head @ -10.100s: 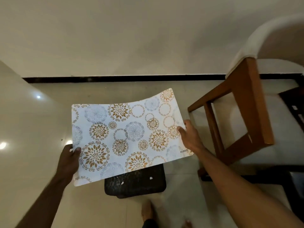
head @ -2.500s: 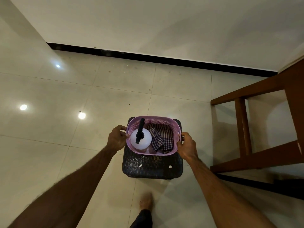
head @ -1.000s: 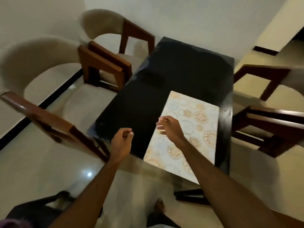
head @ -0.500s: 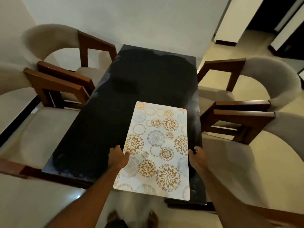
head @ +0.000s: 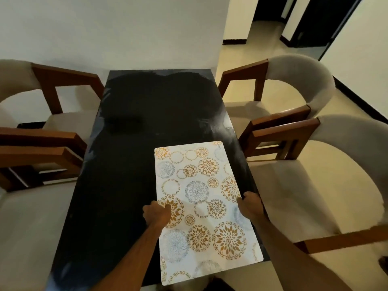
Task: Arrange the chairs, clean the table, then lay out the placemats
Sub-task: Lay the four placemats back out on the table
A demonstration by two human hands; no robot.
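- A placemat (head: 201, 204) with gold and blue flower circles lies on the black table (head: 130, 164).
- The placemat is on the right side of the table, along its right edge. Its near end sticks out a little past the near edge of the table.
- The left hand (head: 156, 215) holds the left edge of the placemat, with the fingers curled on it.
- The right hand (head: 251, 203) holds the right edge of the placemat, at the right edge of the table, fingers curled round it.
- Two chairs stand at the left side of the table: a far one (head: 63, 95) and a near one (head: 42, 156).
- Two more chairs stand at the right side: a far one (head: 294, 85) and a near one (head: 336, 164).
- All four chairs have brown wood arms and pale round backs.
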